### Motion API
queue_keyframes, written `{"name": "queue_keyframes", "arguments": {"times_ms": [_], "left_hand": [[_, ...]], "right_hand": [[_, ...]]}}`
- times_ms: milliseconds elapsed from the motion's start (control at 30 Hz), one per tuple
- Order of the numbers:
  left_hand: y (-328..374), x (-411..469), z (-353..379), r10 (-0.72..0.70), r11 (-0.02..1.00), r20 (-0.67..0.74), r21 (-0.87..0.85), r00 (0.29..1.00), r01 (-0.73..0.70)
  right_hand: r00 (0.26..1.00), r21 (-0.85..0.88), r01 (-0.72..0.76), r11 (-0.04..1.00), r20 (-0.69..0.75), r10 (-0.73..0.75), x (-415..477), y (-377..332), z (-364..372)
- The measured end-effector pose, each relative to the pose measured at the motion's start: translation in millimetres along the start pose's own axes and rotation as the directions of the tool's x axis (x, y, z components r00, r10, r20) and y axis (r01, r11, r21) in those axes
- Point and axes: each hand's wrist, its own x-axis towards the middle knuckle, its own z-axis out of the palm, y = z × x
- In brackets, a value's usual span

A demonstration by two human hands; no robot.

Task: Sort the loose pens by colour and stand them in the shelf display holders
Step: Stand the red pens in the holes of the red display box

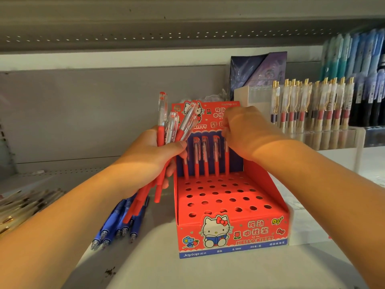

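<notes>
Left hand (154,157) is clenched round a bundle of slim red plastic pens (166,130), thumb pressed across the barrels. Their clear, glossy caps fan upward and the matt red barrels slant down past the palm. Right hand (248,132) reaches over the red cardboard display box (229,232), fingers curled down and pinching the top of the rightmost standing red pen (226,161), whose lower end sits in a hole of the back row. Four more upright red pens (196,163) stand beside it in that row, against the box's dark blue back panel. The box's stepped top is punched with rows of round holes, and a cartoon cat is printed on its front face.

Loose blue pens with clear tips (116,226) lie flat on the smooth pale shelf (208,272), just left of the box and beneath the held bundle. Farther left lies a blurred heap of pale pens with gold clips (25,205). To the right, a clear acrylic holder (325,138) carries a row of upright gold-clipped pens (308,101).
</notes>
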Motion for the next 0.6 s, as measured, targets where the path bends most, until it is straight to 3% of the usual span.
{"name": "queue_keyframes", "arguments": {"times_ms": [200,267,300,333,400,433,467,600], "left_hand": [[2.4,-2.7,-0.2,0.005,1.000,0.002,-0.024,1.000,-0.005],[3.7,-3.8,0.2,0.013,0.999,0.019,-0.032,1.000,-0.012],[4.4,-4.6,0.4,0.024,0.999,0.029,-0.043,0.999,-0.023],[5.3,-5.4,1.0,0.039,0.997,0.039,-0.061,0.998,-0.036],[7.2,-7.2,2.2,0.065,0.994,0.061,-0.095,0.996,-0.059],[8.4,-8.3,2.8,0.072,0.992,0.076,-0.108,0.995,-0.064],[9.4,-9.4,3.4,0.077,0.991,0.091,-0.121,0.993,-0.065],[11.0,-11.0,3.5,0.091,0.983,0.120,-0.167,0.989,-0.071]], "right_hand": [[0.999,-0.040,0.033,0.999,0.039,-0.032,0.2,1.6,4.4],[0.998,0.041,0.037,0.998,-0.047,-0.036,-0.8,0.0,1.4],[0.996,0.163,0.032,0.986,-0.088,-0.018,-1.0,-2.8,-1.3],[0.996,0.368,0.012,0.930,-0.091,0.024,-1.7,-7.0,-4.6],[0.997,0.795,-0.073,0.602,0.059,0.044,-6.3,-19.1,-10.3],[0.993,0.886,-0.114,0.450,0.119,0.018,-8.8,-23.9,-11.3],[0.990,0.919,-0.129,0.374,0.140,-0.003,-10.9,-26.1,-11.1],[0.990,0.959,-0.141,0.247,0.142,0.014,-15.0,-27.4,-10.4]]}}
